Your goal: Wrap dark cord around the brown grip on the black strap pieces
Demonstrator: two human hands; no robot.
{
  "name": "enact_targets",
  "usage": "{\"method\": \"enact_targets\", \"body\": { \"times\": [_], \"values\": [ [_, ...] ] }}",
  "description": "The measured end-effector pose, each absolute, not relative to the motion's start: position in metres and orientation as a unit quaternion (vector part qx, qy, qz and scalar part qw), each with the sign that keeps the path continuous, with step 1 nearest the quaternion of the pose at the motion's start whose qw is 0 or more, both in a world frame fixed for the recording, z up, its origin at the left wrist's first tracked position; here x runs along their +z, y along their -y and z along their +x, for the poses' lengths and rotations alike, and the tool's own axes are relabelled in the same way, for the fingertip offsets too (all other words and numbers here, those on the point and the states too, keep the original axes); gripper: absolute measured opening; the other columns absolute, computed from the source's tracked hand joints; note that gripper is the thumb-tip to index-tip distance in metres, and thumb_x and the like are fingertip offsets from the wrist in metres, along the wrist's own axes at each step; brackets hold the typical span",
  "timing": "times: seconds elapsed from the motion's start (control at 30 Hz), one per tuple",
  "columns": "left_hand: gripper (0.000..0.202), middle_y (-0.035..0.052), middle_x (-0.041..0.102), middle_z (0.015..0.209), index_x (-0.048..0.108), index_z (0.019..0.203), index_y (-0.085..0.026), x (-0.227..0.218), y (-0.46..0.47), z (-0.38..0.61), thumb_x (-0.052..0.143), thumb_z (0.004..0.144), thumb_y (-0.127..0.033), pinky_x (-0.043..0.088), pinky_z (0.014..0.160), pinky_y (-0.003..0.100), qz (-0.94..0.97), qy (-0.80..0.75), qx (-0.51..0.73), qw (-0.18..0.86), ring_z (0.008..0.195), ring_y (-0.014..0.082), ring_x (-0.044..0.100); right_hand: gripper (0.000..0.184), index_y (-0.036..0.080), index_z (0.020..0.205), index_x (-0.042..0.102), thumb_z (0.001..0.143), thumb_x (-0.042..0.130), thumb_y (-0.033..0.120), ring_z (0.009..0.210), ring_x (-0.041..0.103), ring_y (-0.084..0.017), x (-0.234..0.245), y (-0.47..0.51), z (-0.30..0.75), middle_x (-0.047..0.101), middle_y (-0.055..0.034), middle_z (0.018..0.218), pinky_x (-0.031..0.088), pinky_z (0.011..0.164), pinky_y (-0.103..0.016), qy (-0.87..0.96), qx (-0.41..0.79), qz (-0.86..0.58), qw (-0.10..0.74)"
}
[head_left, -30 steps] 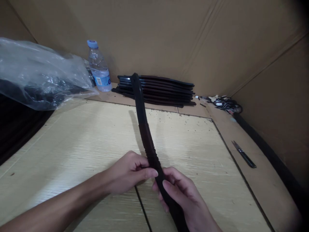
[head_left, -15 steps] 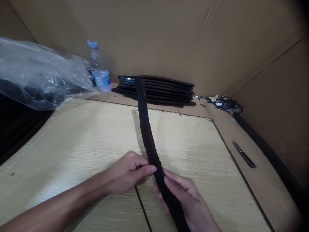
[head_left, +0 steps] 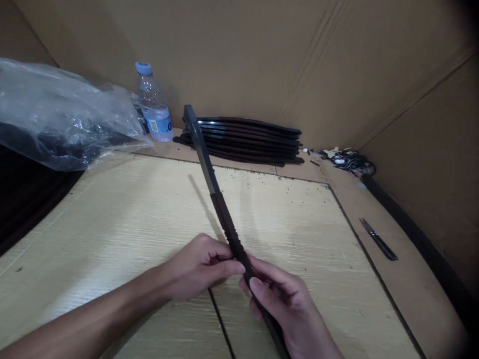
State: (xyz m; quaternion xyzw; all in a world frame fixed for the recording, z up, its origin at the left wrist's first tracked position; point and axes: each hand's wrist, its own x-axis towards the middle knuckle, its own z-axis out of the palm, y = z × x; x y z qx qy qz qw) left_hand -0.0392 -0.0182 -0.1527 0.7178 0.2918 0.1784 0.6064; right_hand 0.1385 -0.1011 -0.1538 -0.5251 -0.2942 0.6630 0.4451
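A long, dark, slightly curved strip (head_left: 204, 159) rises from between my hands, slanting away to the upper left. Its far part is smooth and glossy; a ribbed, darker section (head_left: 223, 212) starts about halfway down. My left hand (head_left: 204, 267) pinches the strip just below the ribs, thumb on top. Right beside it, my right hand (head_left: 282, 299) is closed round the lower part, thumb along its upper side. The near end of the strip runs out at the bottom of the view. Behind its far end lies a stack of similar dark strips (head_left: 254, 139).
A water bottle (head_left: 159, 119) stands left of the stack, next to a clear plastic bag (head_left: 75, 119) over dark material. On the right lie small scissors or snips (head_left: 378, 239) and a heap of scraps (head_left: 350, 160). Cardboard walls (head_left: 239, 55) enclose the pale wooden tabletop (head_left: 149, 209).
The strip has turned about its length, showing its narrow edge instead of its broad face. Its far end has swung left. Both hands stay nearly in place.
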Motion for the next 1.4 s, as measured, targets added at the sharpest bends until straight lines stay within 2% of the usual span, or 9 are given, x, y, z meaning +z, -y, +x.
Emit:
{"method": "enact_targets", "body": {
  "times": [0.07, 0.2, 0.37, 0.5, 0.57, 0.7, 0.83, 1.17, 1.4],
  "values": [
    [0.027, 0.0003, 0.063, 0.069, 0.070, 0.082, -0.012, -0.1511, 0.0180, -0.0380, 0.057, 0.086, -0.035, 0.040, 0.057, 0.019, 0.690, -0.285, 0.186, 0.639, 0.064, 0.0117, 0.055, 0.037, 0.030, 0.111, 0.067, 0.075, 0.072, 0.037, 0.067, 0.053, -0.013, -0.1530, 0.1012, 0.1389, 0.067, -0.0039, 0.089, 0.039, 0.052, -0.021, 0.307, 0.665, -0.521, 0.438],
    [0.021, 0.0013, 0.069, 0.077, 0.072, 0.087, -0.014, -0.1488, 0.0177, -0.0365, 0.059, 0.085, -0.031, 0.044, 0.063, 0.021, 0.660, -0.274, 0.192, 0.672, 0.073, 0.0145, 0.060, 0.043, 0.028, 0.119, 0.061, 0.078, 0.069, 0.039, 0.057, 0.046, -0.009, -0.1513, 0.1017, 0.1390, 0.063, -0.0040, 0.091, 0.036, 0.048, -0.020, 0.323, 0.667, -0.525, 0.419],
    [0.023, 0.0030, 0.071, 0.089, 0.072, 0.100, -0.017, -0.1491, 0.0185, -0.0371, 0.058, 0.086, -0.029, 0.046, 0.070, 0.024, 0.670, -0.263, 0.179, 0.671, 0.083, 0.0183, 0.063, 0.043, 0.025, 0.117, 0.063, 0.078, 0.068, 0.042, 0.055, 0.042, -0.008, -0.1521, 0.1046, 0.1385, 0.062, -0.0043, 0.088, 0.035, 0.045, -0.020, 0.361, 0.660, -0.522, 0.401],
    [0.022, 0.0019, 0.071, 0.085, 0.072, 0.095, -0.015, -0.1493, 0.0189, -0.0372, 0.057, 0.087, -0.029, 0.045, 0.065, 0.022, 0.686, -0.270, 0.177, 0.652, 0.076, 0.0154, 0.062, 0.041, 0.022, 0.106, 0.069, 0.074, 0.070, 0.047, 0.050, 0.041, -0.008, -0.1531, 0.1079, 0.1376, 0.060, -0.0021, 0.072, 0.033, 0.041, -0.019, 0.346, 0.639, -0.555, 0.406],
    [0.022, 0.0018, 0.071, 0.084, 0.072, 0.092, -0.015, -0.1493, 0.0186, -0.0374, 0.056, 0.087, -0.029, 0.045, 0.065, 0.021, 0.690, -0.273, 0.176, 0.647, 0.076, 0.0150, 0.062, 0.039, 0.021, 0.104, 0.069, 0.074, 0.070, 0.046, 0.052, 0.045, -0.010, -0.1521, 0.1083, 0.1371, 0.061, -0.0027, 0.073, 0.036, 0.043, -0.021, 0.352, 0.632, -0.561, 0.401],
    [0.022, 0.0026, 0.070, 0.088, 0.071, 0.093, -0.014, -0.1493, 0.0178, -0.0380, 0.055, 0.087, -0.028, 0.045, 0.069, 0.023, 0.697, -0.260, 0.178, 0.644, 0.079, 0.0155, 0.062, 0.034, 0.022, 0.103, 0.068, 0.076, 0.070, 0.043, 0.070, 0.057, -0.017, -0.1500, 0.1073, 0.1375, 0.067, -0.0051, 0.084, 0.047, 0.061, -0.027, 0.373, 0.622, -0.561, 0.398],
    [0.024, 0.0031, 0.070, 0.086, 0.070, 0.090, -0.013, -0.1498, 0.0184, -0.0384, 0.054, 0.088, -0.030, 0.045, 0.069, 0.024, 0.701, -0.258, 0.175, 0.641, 0.078, 0.0157, 0.061, 0.032, 0.022, 0.102, 0.066, 0.077, 0.069, 0.041, 0.085, 0.060, -0.021, -0.1515, 0.1067, 0.1392, 0.068, -0.0062, 0.093, 0.048, 0.075, -0.032, 0.378, 0.637, -0.547, 0.391],
    [0.034, 0.0025, 0.066, 0.081, 0.069, 0.086, -0.012, -0.1521, 0.0192, -0.0391, 0.049, 0.090, -0.039, 0.042, 0.063, 0.022, 0.708, -0.274, 0.160, 0.631, 0.073, 0.0144, 0.057, 0.018, 0.020, 0.088, 0.064, 0.078, 0.068, 0.035, 0.078, 0.056, -0.017, -0.1475, 0.1013, 0.1372, 0.063, -0.0028, 0.083, 0.044, 0.068, -0.027, 0.396, 0.645, -0.528, 0.386],
    [0.039, -0.0024, 0.050, 0.062, 0.066, 0.076, -0.011, -0.1534, 0.0196, -0.0402, 0.047, 0.090, -0.043, 0.033, 0.053, 0.019, 0.732, -0.289, 0.155, 0.598, 0.059, 0.0095, 0.043, 0.016, 0.019, 0.080, 0.063, 0.074, 0.072, 0.029, 0.066, 0.048, -0.013, -0.1518, 0.1005, 0.1367, 0.053, 0.0017, 0.069, 0.039, 0.059, -0.023, 0.382, 0.656, -0.517, 0.396]
  ]
}}
